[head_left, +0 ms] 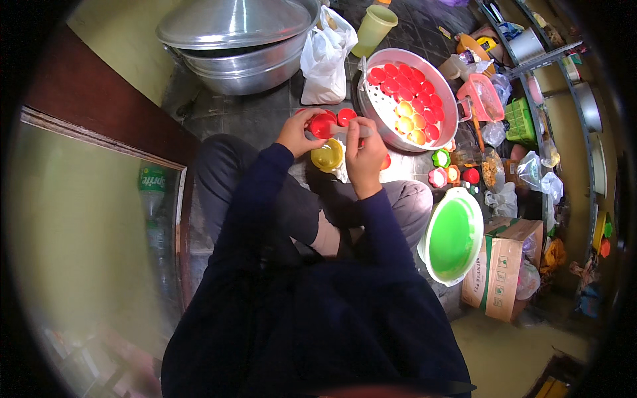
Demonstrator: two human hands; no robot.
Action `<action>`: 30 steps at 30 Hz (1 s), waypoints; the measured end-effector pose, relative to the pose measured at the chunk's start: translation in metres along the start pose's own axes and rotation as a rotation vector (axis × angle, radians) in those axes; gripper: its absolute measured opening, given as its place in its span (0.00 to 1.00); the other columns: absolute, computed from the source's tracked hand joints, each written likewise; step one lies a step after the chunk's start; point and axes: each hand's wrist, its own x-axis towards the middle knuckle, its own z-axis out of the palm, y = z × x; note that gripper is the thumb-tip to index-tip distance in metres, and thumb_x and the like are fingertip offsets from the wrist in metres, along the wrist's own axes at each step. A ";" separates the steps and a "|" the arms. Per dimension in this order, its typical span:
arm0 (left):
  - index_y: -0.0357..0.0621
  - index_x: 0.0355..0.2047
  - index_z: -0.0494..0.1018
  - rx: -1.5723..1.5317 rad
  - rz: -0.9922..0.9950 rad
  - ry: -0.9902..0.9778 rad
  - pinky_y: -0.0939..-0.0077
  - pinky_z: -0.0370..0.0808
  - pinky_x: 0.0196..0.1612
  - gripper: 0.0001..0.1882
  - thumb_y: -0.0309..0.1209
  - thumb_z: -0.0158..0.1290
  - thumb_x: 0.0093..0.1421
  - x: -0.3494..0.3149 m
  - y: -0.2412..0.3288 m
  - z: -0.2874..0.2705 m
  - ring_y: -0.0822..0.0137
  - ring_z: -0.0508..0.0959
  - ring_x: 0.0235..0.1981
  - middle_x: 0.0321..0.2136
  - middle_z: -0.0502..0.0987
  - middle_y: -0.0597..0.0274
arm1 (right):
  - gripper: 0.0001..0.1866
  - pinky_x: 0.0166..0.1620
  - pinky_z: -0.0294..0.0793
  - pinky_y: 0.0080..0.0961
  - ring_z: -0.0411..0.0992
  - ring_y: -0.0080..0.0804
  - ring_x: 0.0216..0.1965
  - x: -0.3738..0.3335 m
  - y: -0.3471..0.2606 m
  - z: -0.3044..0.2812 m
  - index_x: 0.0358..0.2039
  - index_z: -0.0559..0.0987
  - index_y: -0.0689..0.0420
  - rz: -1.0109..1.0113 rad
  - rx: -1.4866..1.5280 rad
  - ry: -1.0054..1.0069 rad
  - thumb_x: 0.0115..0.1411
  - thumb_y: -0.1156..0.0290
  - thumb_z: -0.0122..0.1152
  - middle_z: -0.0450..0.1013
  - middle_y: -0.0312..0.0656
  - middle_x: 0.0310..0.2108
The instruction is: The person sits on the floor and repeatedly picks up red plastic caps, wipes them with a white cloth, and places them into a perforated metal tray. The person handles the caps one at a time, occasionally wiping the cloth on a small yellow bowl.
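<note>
My left hand (296,134) is closed around a small red cup (320,126), its fingers on the rim. Closed on a pale, translucent tool, my right hand (364,154) brings the flat end (342,131) to the cup's edge. I cannot tell whether it is a brush or a spatula. Just below the cup sits a yellow container (326,156), with something white beside it. Another red cup (346,117) stands behind my fingers. Ahead to the right, a large perforated metal steamer pan (375,109) holds many red cups (417,86), several with yellowish contents.
At right lies a white-rimmed basin of green liquid (451,235), near small flower-shaped moulds (438,177). Beyond are a cardboard box (497,275), a green basket (521,123) and shelves. A big lidded metal pot (242,63), white plastic bag (326,60) and yellow-green pitcher (373,30) stand ahead.
</note>
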 end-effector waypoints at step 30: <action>0.41 0.46 0.67 0.427 0.220 0.007 0.71 0.73 0.46 0.32 0.27 0.66 0.39 0.001 -0.010 0.000 0.60 0.75 0.46 0.44 0.73 0.54 | 0.08 0.26 0.72 0.21 0.74 0.26 0.21 0.001 0.012 0.006 0.32 0.75 0.62 0.198 -0.192 0.005 0.62 0.70 0.55 0.74 0.44 0.20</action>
